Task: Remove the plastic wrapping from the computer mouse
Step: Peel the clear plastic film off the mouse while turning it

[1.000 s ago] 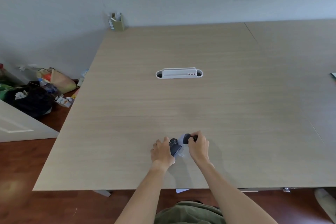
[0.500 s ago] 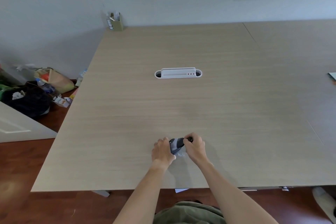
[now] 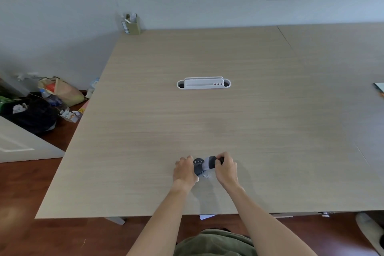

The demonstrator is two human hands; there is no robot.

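Observation:
A dark computer mouse point(image 3: 199, 167) in clear plastic wrapping point(image 3: 207, 164) sits between my hands, low over the near middle of the wooden table point(image 3: 207, 120). My left hand point(image 3: 185, 171) grips the left end of the mouse. My right hand point(image 3: 225, 169) pinches the right end, where the wrapping bunches. A loose bit of clear plastic point(image 3: 206, 176) lies on the table under the mouse. My fingers hide much of the mouse.
A white cable-port box point(image 3: 203, 83) is set in the table's centre. A small olive pen holder point(image 3: 133, 24) stands at the far left corner. Bags and clutter point(image 3: 41, 106) lie on the floor to the left. A greenish item point(image 3: 379, 87) pokes in at the right edge.
My hands closed together over the mouse half a second ago, then drew slightly apart again. They stay at the same spot on the table.

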